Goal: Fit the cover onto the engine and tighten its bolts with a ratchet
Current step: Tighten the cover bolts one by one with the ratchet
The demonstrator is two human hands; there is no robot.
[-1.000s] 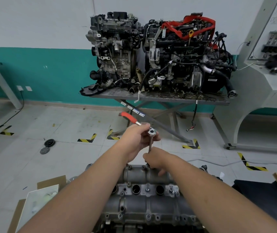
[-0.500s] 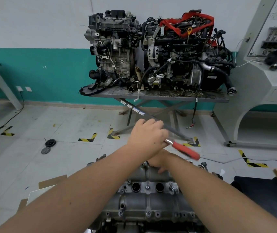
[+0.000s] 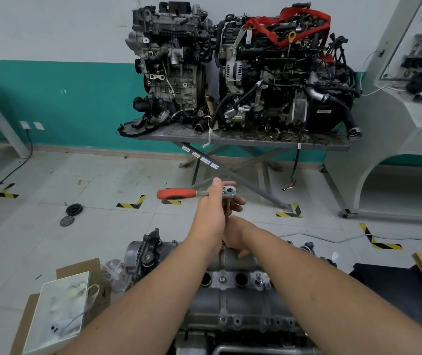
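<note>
One ratchet [image 3: 199, 193], two hands, at the cover's [image 3: 233, 301] far edge.
The red handle lies level, pointing left; its extension drops straight down to the cover on the engine [image 3: 153, 254]. The left hand [image 3: 211, 213] grips the ratchet near its head; the right hand [image 3: 234, 237] curls round the extension's foot, hiding the bolt. Two engines [image 3: 243, 65] stand on a table [image 3: 243, 140] beyond.

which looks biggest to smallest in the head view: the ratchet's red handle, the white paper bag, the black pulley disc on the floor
1. white paper bag, though it is nearest the camera
2. ratchet's red handle
3. black pulley disc
</note>
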